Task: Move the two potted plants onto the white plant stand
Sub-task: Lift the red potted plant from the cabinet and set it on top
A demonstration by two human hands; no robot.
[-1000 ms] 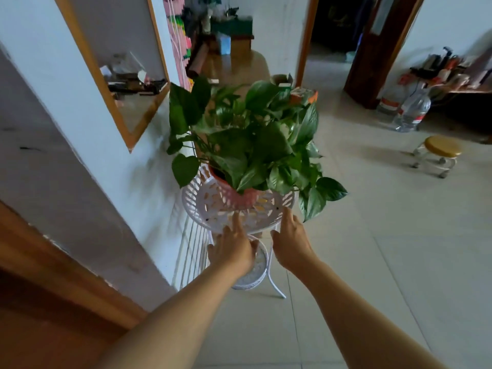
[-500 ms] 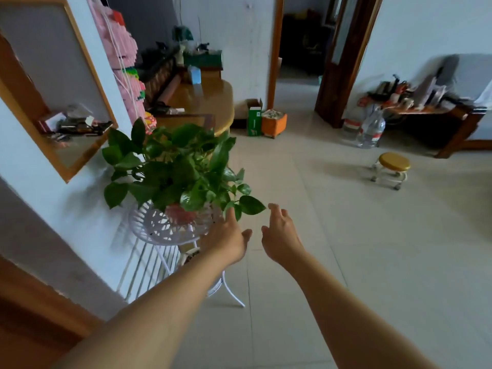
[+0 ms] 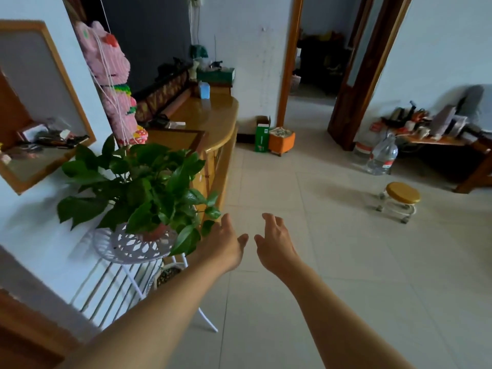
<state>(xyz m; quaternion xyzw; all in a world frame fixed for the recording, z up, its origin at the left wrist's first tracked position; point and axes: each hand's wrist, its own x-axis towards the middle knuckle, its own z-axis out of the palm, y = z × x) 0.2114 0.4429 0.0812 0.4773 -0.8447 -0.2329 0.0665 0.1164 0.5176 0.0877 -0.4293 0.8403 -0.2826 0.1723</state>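
A leafy green potted plant [image 3: 143,187] in a reddish pot [image 3: 155,233] stands on the top tier of the white plant stand [image 3: 125,247] by the left wall. A second pot [image 3: 167,274] sits on the stand's lower tier, mostly hidden. My left hand [image 3: 225,243] hovers just right of the plant's leaves, fingers apart, holding nothing. My right hand [image 3: 277,242] is beside it over the floor, also open and empty.
A wooden counter [image 3: 213,115] stands behind the stand. A framed wall niche [image 3: 40,145] is on the left. On the tiled floor lie a green box [image 3: 262,134], an orange box [image 3: 282,141], a water jug [image 3: 382,155] and a small yellow stool [image 3: 402,195].
Both hands have let go of the stand's top tier and drawn back to the right. The view has lifted and turned right, away from the plant.
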